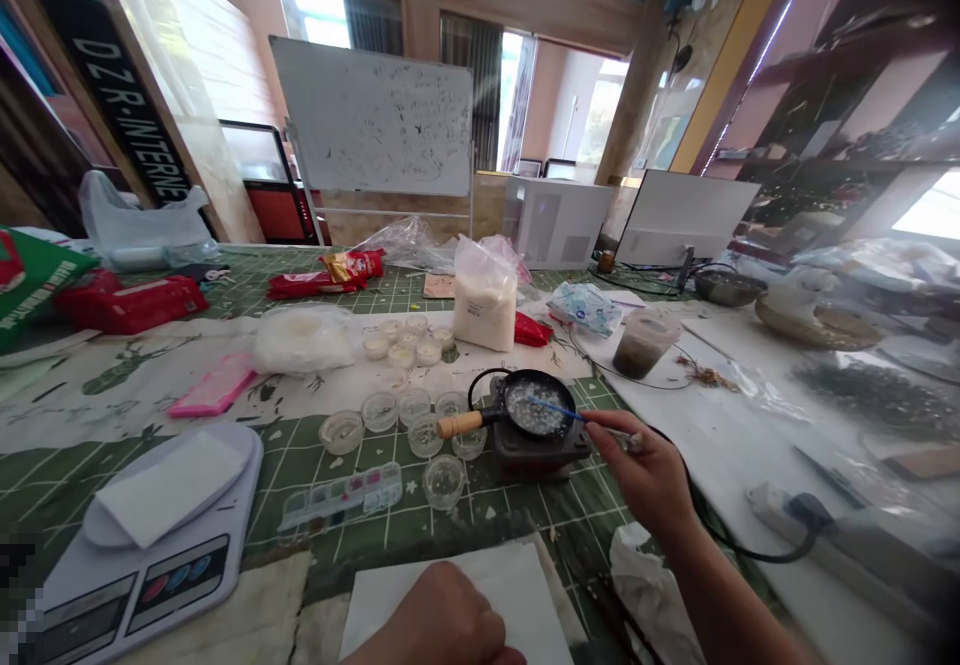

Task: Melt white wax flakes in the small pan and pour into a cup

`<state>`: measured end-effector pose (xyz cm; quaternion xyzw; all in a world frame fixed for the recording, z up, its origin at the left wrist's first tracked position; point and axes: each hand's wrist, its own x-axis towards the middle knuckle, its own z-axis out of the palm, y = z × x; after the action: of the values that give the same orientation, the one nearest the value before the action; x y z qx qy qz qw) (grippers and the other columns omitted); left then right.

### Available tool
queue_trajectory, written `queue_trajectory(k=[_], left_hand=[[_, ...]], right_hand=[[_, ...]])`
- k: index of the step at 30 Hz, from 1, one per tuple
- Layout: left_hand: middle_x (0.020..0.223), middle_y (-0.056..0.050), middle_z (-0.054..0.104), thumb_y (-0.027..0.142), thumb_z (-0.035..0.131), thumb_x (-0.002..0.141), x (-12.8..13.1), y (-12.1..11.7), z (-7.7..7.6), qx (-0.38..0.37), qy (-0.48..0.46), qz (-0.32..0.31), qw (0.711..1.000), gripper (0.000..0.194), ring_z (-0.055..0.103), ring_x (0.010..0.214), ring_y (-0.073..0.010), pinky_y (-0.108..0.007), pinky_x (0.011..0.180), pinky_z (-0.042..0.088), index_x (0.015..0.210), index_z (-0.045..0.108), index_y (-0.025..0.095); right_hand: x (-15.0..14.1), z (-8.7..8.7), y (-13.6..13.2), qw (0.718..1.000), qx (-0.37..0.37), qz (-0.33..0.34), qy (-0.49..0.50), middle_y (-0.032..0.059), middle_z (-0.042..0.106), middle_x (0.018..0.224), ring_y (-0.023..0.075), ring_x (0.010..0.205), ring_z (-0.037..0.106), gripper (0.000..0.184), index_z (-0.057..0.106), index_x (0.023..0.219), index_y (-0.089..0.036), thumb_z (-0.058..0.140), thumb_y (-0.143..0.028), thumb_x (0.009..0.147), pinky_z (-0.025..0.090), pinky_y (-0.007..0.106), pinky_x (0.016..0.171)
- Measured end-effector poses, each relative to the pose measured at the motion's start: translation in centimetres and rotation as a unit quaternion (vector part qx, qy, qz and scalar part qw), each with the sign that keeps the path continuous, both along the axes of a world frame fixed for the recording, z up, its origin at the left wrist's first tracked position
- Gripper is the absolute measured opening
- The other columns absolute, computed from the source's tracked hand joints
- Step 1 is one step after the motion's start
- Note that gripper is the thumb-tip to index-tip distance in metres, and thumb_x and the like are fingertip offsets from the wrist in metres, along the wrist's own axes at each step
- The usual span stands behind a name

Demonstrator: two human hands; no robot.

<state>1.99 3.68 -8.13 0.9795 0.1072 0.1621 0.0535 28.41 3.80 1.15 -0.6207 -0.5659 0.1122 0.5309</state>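
Note:
My right hand [637, 465] pinches a thin blue stick [553, 406] between thumb and fingers. Its far end dips into whitish, lumpy material [534, 413] inside a small black frying pan [568, 397]. The pan sits on a small dark hot plate [531, 460], its wooden handle [459, 424] pointing left. Curled into a fist, my left hand [450, 617] rests on a white sheet [382, 585] at the bottom, and nothing shows in it. Left of the pan stand several clear round dishes [443, 482], near a clear compartment box [343, 498] with coloured contents.
A kitchen scale [241, 485] bearing a white piece lies at left. Behind the dishes stands a bag of white granules [484, 307]. A plastic cup [643, 342] holds dark material. A black cable [739, 548] runs to a power strip [862, 565] at right. Crumpled tissue [651, 585] lies below my right forearm.

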Motion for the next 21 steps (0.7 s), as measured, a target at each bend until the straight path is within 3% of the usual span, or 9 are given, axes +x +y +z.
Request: queue_trajectory(k=[2, 3, 6, 8, 13, 17, 18, 21], left_hand=[[0.049, 0.001, 0.057, 0.035, 0.043, 0.098, -0.1, -0.2, 0.6, 0.0, 0.01, 0.019, 1.0, 0.045, 0.047, 0.041, -0.0119, -0.03, 0.046, 0.024, 0.057, 0.051, 0.018], [0.051, 0.001, 0.059, 0.035, 0.048, 0.096, 0.0, -0.2, 0.8, -0.005, 0.016, 0.028, 0.999, 0.043, 0.049, 0.042, -0.0122, -0.03, 0.046, 0.024, 0.057, 0.052, 0.018], [0.051, 0.001, 0.06, 0.033, 0.058, 0.089, 0.0, -0.3, 1.2, -0.017, 0.023, 0.034, 0.999, 0.036, 0.051, 0.043, -0.0129, -0.03, 0.046, 0.022, 0.056, 0.053, 0.017], [0.051, 0.002, 0.06, 0.03, 0.061, 0.085, 0.0, -0.2, 1.2, -0.024, 0.018, 0.035, 0.999, 0.032, 0.052, 0.044, -0.013, -0.031, 0.046, 0.021, 0.057, 0.054, 0.017], [0.052, 0.002, 0.06, 0.028, 0.063, 0.084, -0.1, -0.2, 1.0, -0.019, -0.004, 0.028, 0.999, 0.029, 0.052, 0.044, -0.0133, -0.031, 0.046, 0.022, 0.057, 0.055, 0.018], [0.052, 0.002, 0.061, 0.029, 0.064, 0.083, -0.2, -0.3, 1.2, -0.028, 0.016, 0.031, 0.999, 0.03, 0.051, 0.044, -0.0135, -0.03, 0.046, 0.022, 0.057, 0.055, 0.018], [0.052, 0.002, 0.061, 0.029, 0.063, 0.084, -0.1, -0.3, 1.2, -0.03, 0.023, 0.031, 0.999, 0.03, 0.05, 0.043, -0.0133, -0.03, 0.046, 0.022, 0.057, 0.055, 0.018], [0.053, 0.001, 0.061, 0.027, 0.062, 0.085, -0.1, -0.4, 1.3, -0.024, 0.041, 0.035, 0.998, 0.029, 0.05, 0.044, -0.0135, -0.03, 0.046, 0.022, 0.058, 0.056, 0.018]], right_hand=[[0.0, 0.0, -0.1, 0.998, -0.004, 0.065, -0.002, 0.0056, 0.072, 0.089, 0.0203, 0.082, 0.066, 0.024, 0.074, 0.094, -0.022, 0.06, -0.038, 0.085, 0.05, 0.031, 0.075], [0.1, 0.0, -0.1, 0.998, -0.007, 0.063, 0.009, 0.0053, 0.072, 0.085, 0.0198, 0.079, 0.066, 0.024, 0.074, 0.094, -0.021, 0.06, -0.039, 0.085, 0.05, 0.03, 0.072], [0.1, -0.1, 0.1, 0.997, -0.004, -0.048, 0.054, 0.0048, 0.072, 0.076, 0.0198, 0.072, 0.066, 0.026, 0.072, 0.093, -0.02, 0.062, -0.042, 0.084, 0.049, 0.03, 0.067], [-0.2, -0.2, 0.2, 0.994, -0.008, -0.081, 0.072, 0.0053, 0.073, 0.076, 0.0203, 0.071, 0.066, 0.028, 0.07, 0.094, -0.019, 0.064, -0.043, 0.081, 0.049, 0.03, 0.066], [-0.2, -0.4, 0.3, 0.994, -0.046, 0.027, 0.092, 0.0062, 0.075, 0.08, 0.021, 0.075, 0.069, 0.028, 0.071, 0.091, -0.02, 0.066, -0.045, 0.081, 0.051, 0.032, 0.072], [0.7, -0.1, 0.3, 0.989, -0.001, -0.091, 0.118, 0.0052, 0.074, 0.074, 0.0203, 0.073, 0.068, 0.032, 0.07, 0.091, -0.02, 0.066, -0.049, 0.08, 0.051, 0.031, 0.071], [0.7, -0.1, 0.4, 0.988, -0.002, -0.093, 0.122, 0.0057, 0.074, 0.075, 0.0206, 0.074, 0.068, 0.033, 0.07, 0.092, -0.02, 0.065, -0.05, 0.08, 0.051, 0.031, 0.071], [0.3, 0.1, 0.2, 0.992, -0.044, 0.005, 0.12, 0.0071, 0.075, 0.078, 0.0212, 0.075, 0.069, 0.038, 0.07, 0.094, -0.019, 0.061, -0.054, 0.082, 0.052, 0.032, 0.072]])
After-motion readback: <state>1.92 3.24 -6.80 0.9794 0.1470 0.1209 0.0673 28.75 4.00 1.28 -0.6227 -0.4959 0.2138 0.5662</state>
